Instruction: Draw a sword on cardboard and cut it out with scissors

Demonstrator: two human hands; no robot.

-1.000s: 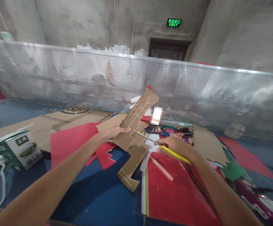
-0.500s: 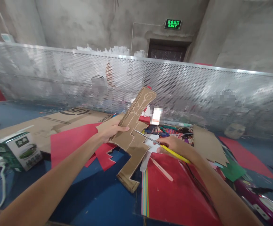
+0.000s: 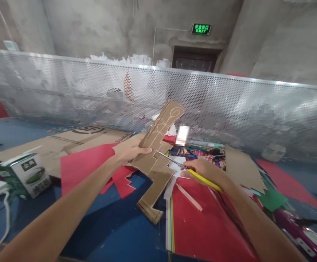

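My left hand [image 3: 132,150] grips a long piece of brown cardboard [image 3: 158,169] by its left side, thumb on the face and fingers behind it. The piece has stepped cut edges, and pale lines are drawn on its upper part. In my right hand [image 3: 198,168] are scissors [image 3: 202,179] with yellow handles, pointing left. Their blades reach the cardboard at a notch on its right side; whether they are open I cannot tell. Below the scissors lies a stack of coloured paper [image 3: 210,222] with a red top sheet, and a pale pink pen-like stick [image 3: 190,197] rests on it.
Red paper [image 3: 87,165] and a flattened cardboard box [image 3: 51,145] lie on the left, beside a green and white carton [image 3: 24,176]. A bright phone-like screen [image 3: 182,135] stands behind a tray of pens [image 3: 202,153]. A perforated metal screen [image 3: 215,98] borders the blue table [image 3: 101,225].
The view has shifted very slightly, so everything sits a little further right. Both hands keep their hold, and the scissors stay at the same notch in the cardboard.
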